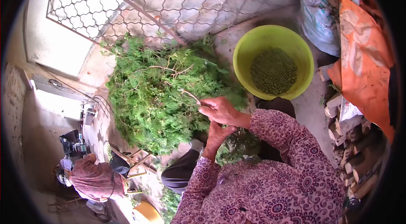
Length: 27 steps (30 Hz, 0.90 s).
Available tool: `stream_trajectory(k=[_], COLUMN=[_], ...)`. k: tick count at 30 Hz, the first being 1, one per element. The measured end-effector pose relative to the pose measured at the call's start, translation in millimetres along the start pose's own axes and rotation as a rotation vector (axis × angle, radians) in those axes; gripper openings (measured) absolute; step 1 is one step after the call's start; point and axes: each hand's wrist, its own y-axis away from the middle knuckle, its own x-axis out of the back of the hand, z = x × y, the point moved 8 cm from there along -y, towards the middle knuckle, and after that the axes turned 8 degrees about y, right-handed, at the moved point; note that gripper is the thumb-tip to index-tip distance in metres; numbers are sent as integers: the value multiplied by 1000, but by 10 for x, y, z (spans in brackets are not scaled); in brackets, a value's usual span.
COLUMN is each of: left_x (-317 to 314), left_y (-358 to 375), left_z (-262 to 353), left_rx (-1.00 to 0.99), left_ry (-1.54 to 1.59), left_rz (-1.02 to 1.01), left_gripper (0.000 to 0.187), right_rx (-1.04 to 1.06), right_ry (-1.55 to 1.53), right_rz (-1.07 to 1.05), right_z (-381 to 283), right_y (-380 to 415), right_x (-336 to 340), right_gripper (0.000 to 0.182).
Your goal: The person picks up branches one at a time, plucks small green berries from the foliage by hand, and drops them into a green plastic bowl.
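My right hand (222,110) is closed, with a thin bare twig (189,94) sticking out past its thumb and fingers. My left hand (217,134) is just below, touching or nearly touching the right; its fingers are partly hidden behind the right hand and look curled, and what they hold cannot be made out. Under and beyond both hands lies a big heap of cut green branches (148,93) with feathery leaves. To the right of the heap stands a yellow-green tub (307,69) with many small round green pieces (274,72) in its bottom.
A wavy wire mesh panel (190,0) borders the back. Stacked firewood (355,156), an orange tarp (366,63) and a stuffed sack (317,17) stand at the right. Another person (95,177) sits lower left, near a yellow container (148,213).
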Motion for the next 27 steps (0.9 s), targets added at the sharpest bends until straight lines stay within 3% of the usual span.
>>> stream_trajectory(k=[1, 5, 6, 7, 9, 10, 14, 19, 21, 22, 25, 27], left_x=[-21, 164, 177, 150, 152, 249, 674, 1221, 1553, 1508, 1535, 1602], left_y=[10, -47, -40, -53, -61, -48, 33, 149, 205, 274, 327, 377], left_z=[-61, -213, -196, -165, -112, -188, -195, 59, 23, 152, 157, 164], left_rx=[24, -16, -86, -80, -81, -65, 58, -17, -119, -147, -102, -118], left_ry=[60, -81, -92, -93, -59, -37, 142, 532, 655, 531, 617, 572], left_rz=[18, 189, 191, 189, 207, 247, 437, 480, 552, 609, 623, 615], left_gripper=[90, 66, 52, 52, 44, 30, 12, 13, 15, 15, 16, 18], right_rx=[-99, -165, -172, -177, 246, 52, -6, -44, -187, -260, -252, -199], right_ry=[-138, -109, -116, -118, 432, 578, 509, 427, 265, 124, 56, 210], right_rz=[-28, -176, -198, -194, -125, -297, -136, -66, -67, -25, -15, -35], right_z=[72, 99, 104, 155, -13, 12, 238, 226, 301, 375, 415, 452], right_y=[30, 43, 49, 40, -16, -48, -161, -153, -145, -127, -143, -208], right_x=[-36, -63, -59, -31, 51, 96, 404, 643, 712, 710, 735, 766], right_gripper=[21, 23, 25, 25, 31, 38, 43, 46, 49, 47, 47, 49])
